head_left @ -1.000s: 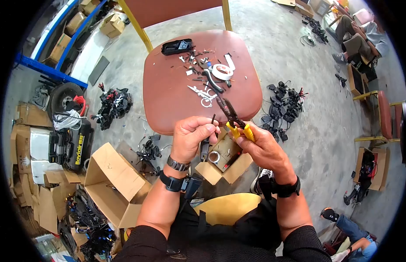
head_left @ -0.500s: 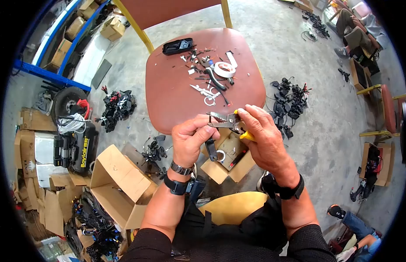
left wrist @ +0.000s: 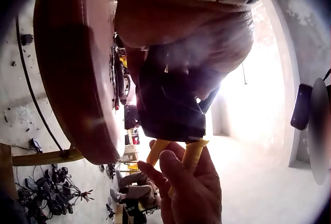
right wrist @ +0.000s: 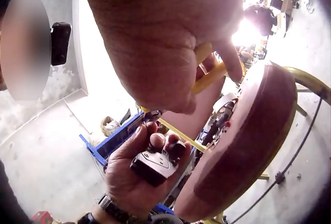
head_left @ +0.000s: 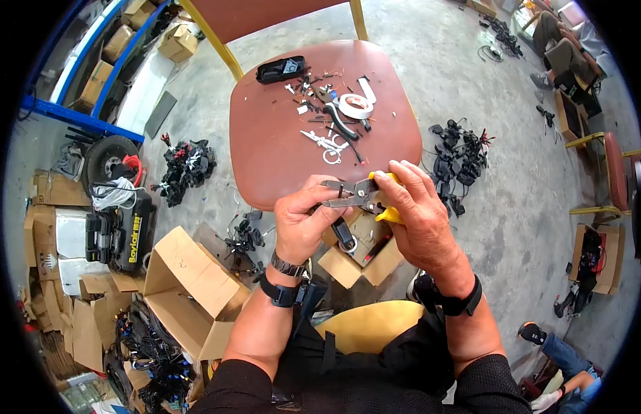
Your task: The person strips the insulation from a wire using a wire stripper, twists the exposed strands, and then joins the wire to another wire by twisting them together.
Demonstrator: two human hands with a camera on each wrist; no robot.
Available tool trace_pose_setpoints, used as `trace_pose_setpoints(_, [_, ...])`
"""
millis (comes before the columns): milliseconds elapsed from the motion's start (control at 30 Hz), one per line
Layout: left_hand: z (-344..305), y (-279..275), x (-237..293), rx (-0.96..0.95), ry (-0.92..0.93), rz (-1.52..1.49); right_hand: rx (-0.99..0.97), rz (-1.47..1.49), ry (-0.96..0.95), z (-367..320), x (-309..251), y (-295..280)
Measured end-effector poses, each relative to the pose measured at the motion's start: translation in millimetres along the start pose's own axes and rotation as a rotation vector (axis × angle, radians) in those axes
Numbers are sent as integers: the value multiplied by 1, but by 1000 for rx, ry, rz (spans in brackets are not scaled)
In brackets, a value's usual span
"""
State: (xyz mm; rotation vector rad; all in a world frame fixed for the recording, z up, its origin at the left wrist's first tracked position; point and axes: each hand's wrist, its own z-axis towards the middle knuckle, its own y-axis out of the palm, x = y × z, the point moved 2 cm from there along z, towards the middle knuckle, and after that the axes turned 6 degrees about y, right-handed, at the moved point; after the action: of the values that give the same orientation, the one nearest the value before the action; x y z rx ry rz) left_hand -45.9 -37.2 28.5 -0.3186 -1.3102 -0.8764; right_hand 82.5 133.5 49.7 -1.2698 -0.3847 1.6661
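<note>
My left hand (head_left: 299,217) holds a small black plastic device (right wrist: 155,164) in its curled fingers. A short black cable end (head_left: 342,188) stands up at the left thumb and index finger. In my right hand (head_left: 420,217) are yellow-handled wire strippers (head_left: 365,190), pointing left. Their jaws stand apart, one on each side of the cable end in the head view. The left wrist view shows the device as a dark block (left wrist: 173,110), with the yellow handles (left wrist: 191,157) and right fingers beyond it.
Before me is a red chair seat (head_left: 279,152) with scissors (head_left: 322,140), black-handled pliers (head_left: 342,123), a white tape roll (head_left: 355,105) and scraps. Below my hands sits a small cardboard box (head_left: 344,270); a larger open carton (head_left: 186,265) is at left. Black device piles (head_left: 458,159) lie on the floor.
The wire strippers have swung from pointing up and away to pointing left, bringing their jaws to the cable end at my left fingertips. My left hand keeps holding the black device.
</note>
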Motion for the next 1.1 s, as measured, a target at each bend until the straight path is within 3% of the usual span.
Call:
trace_pose_setpoints(600, [0,-2,2,25,-130,149,1,-27,-8,0,-1,-1])
trace_pose_setpoints(700, [-1,-5,-1,-19,-81,173,-3,-44,-9,1,-1,-2])
trace_pose_setpoints(1100, [-1,-5,1,19,-175,93,2,-104,-28,1,-1,-4])
